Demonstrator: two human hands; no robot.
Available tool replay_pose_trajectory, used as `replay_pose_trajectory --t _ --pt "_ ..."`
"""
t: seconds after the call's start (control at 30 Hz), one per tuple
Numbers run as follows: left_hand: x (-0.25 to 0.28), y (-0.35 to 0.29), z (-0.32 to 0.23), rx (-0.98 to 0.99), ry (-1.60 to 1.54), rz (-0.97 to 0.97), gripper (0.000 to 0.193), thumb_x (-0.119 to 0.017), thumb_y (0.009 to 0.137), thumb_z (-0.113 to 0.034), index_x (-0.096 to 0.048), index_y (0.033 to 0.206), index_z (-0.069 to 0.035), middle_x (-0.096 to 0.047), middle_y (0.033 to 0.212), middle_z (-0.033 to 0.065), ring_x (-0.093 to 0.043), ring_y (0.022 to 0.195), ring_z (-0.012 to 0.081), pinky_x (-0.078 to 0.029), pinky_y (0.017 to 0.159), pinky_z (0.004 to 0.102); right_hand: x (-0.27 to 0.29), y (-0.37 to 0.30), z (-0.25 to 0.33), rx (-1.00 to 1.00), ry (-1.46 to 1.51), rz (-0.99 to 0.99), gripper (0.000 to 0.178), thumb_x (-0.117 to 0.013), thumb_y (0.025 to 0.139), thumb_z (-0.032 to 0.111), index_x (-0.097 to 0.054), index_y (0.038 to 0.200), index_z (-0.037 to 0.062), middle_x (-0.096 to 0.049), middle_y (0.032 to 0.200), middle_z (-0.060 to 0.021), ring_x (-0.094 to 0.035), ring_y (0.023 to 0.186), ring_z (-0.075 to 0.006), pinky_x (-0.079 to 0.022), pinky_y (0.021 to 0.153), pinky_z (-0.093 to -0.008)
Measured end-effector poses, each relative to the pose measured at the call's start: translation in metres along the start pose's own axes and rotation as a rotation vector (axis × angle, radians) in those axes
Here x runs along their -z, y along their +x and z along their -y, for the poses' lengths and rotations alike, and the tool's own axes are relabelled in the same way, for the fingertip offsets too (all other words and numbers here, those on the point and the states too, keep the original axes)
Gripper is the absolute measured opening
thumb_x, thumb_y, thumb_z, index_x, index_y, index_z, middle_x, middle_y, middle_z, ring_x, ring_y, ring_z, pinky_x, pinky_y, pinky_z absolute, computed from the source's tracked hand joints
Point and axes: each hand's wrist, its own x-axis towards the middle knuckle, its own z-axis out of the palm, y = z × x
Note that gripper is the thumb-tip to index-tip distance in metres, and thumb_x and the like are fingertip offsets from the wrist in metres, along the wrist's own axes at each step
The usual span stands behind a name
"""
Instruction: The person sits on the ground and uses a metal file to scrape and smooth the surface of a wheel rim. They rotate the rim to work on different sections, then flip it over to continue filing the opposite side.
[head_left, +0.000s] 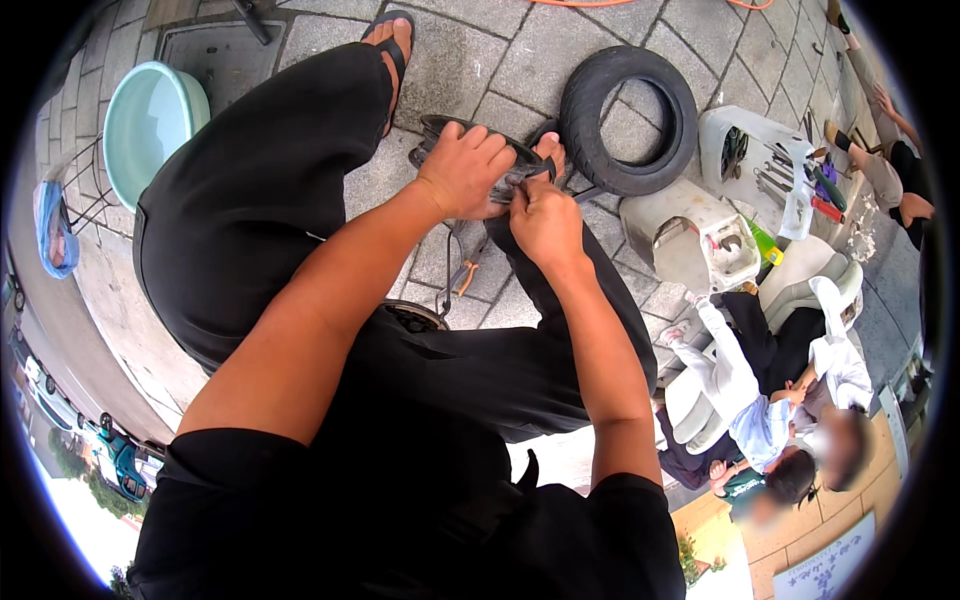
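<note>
A small black tyre (628,120) lies flat on the grey paving stones (470,60) just to the right of where the hands work, close to the grip but not held. Beyond it to the right sits a pale plastic scooter body panel (700,240), with a white tray of hand tools (775,165) next to that. Well off to the left of the grip stands a pale green basin (150,125). Between the person's sandalled feet, at the grip itself, rests a dark round wheel rim (450,130), tilted a little toward the person. The left hand (465,170) lies over the rim's near edge with fingers curled down around it, closed on the rim. The right hand (545,220) sits touching the left, just below and to its right, its fingers pinched together on the rim's lower edge; what exactly lies under the fingertips is hidden. Just below the grip, a pair of pliers with orange handles (462,275) lies on the paving, apart from both hands.
</note>
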Motion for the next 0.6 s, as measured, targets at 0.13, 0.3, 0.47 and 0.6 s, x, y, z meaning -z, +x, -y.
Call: replay_pose_trajectory --t 0.13,0.3,0.47,0.6 --pt "0.0 -0.006 -0.001 0.022 -0.002 0.095 0.065 -0.086 0.061 -0.051 -0.066 0.111 -0.016 -0.058 0.102 0.0015 -0.057 0.1 0.0236 -0.038 0.087 0.0447 -0.009 0.002 0.001 -0.045 -0.026 0.1 0.017 -0.072 0.093 0.015 -0.073 0.085 0.0 -0.073 0.086 -0.0256 -0.073 0.078 -0.0457 -0.059 0.072 -0.0526" --pt "0.0 -0.002 0.003 -0.008 0.014 0.0 0.067 -0.085 0.062 -0.054 -0.066 0.113 -0.015 -0.057 0.101 0.0024 -0.056 0.099 0.0234 -0.038 0.086 0.0447 -0.004 0.012 -0.01 -0.068 0.075 0.121 0.022 -0.071 0.095 0.019 -0.076 0.088 -0.0006 -0.074 0.084 -0.0257 -0.074 0.081 -0.0454 -0.06 0.075 -0.0529" --pt "-0.003 -0.001 0.005 -0.032 -0.003 -0.041 0.067 -0.085 0.062 -0.056 -0.067 0.112 -0.015 -0.058 0.101 0.0021 -0.056 0.098 0.0237 -0.038 0.085 0.0446 0.007 0.02 -0.009 -0.087 0.131 0.166 0.022 -0.07 0.096 0.02 -0.077 0.091 -0.0003 -0.073 0.085 -0.028 -0.073 0.083 -0.0472 -0.059 0.079 -0.0532" --pt "-0.003 -0.007 0.004 -0.002 -0.001 0.028 0.065 -0.085 0.062 -0.055 -0.067 0.11 -0.015 -0.058 0.1 0.0018 -0.056 0.097 0.0236 -0.037 0.084 0.0441 0.005 0.019 -0.003 -0.132 0.141 0.234 0.022 -0.071 0.096 0.02 -0.078 0.093 -0.0002 -0.074 0.085 -0.0269 -0.074 0.083 -0.0469 -0.059 0.079 -0.0527"
